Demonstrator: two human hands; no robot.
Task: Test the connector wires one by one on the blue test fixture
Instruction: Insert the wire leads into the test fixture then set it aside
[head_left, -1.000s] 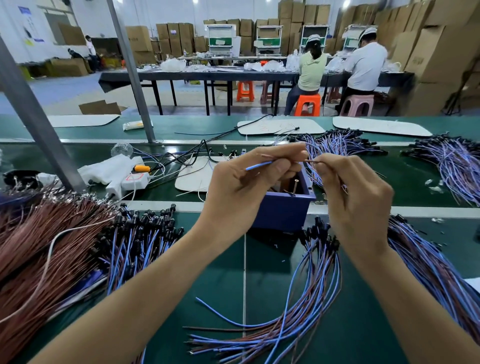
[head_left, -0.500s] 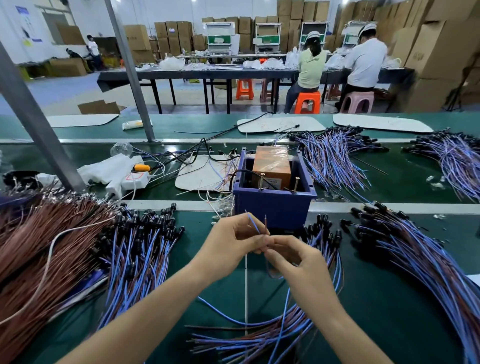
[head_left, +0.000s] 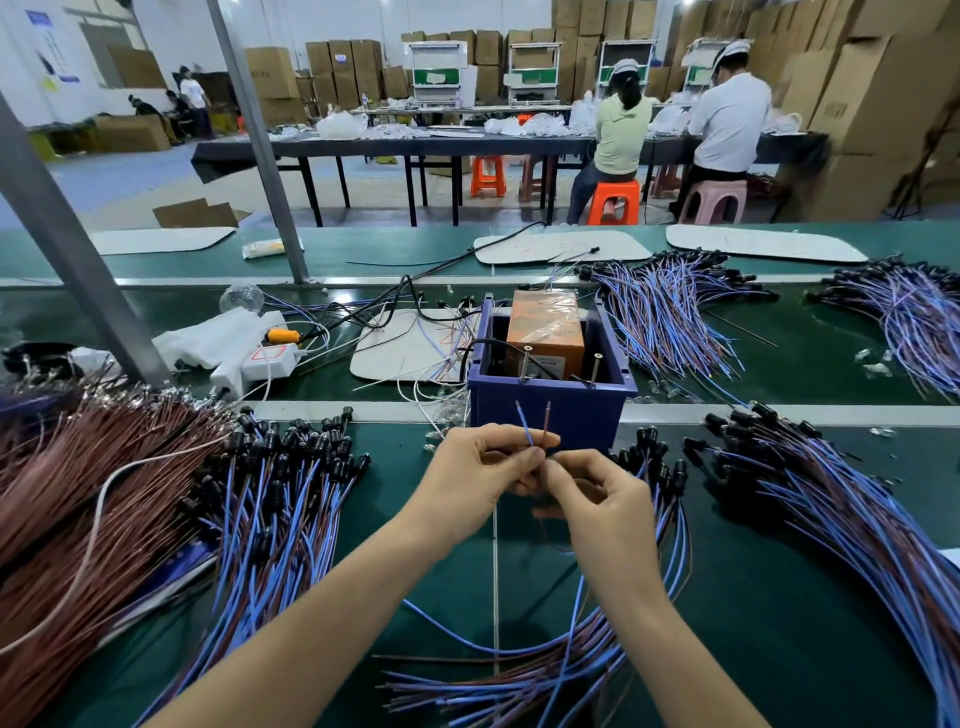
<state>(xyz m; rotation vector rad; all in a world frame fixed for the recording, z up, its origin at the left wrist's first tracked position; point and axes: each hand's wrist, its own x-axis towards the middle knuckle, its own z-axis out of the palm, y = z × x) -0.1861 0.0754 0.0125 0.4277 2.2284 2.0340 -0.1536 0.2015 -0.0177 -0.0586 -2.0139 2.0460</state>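
Left hand grip: the left hand has its thumb and fingers curled together, clamped on one connector wire just below the wire's free ends.
Right hand grip: the right hand meets the left fingertip to fingertip, its thumb and forefinger closed on the same wire.
Wire ends: a blue lead and a brown lead stand up side by side out of the grip, slightly apart, their bare tips pointing away from the person.
Rest of the wire: it drops below the grip behind the hands; its connector end cannot be made out.
Blue test fixture: just beyond the grip, an open box on the green surface; the wire tips show in front of its near wall, not touching it as far as can be told.
Inside the fixture: an orange box and two upright metal pins near the front rim, above and beyond the grip.
Left of the grip: a bundle of blue and brown wires with black connectors, then a brown wire heap further out.
Below the grip: a loose bundle under the right forearm.
Right of the grip: another long bundle.
Beyond the fixture: two more bundles across the surface.
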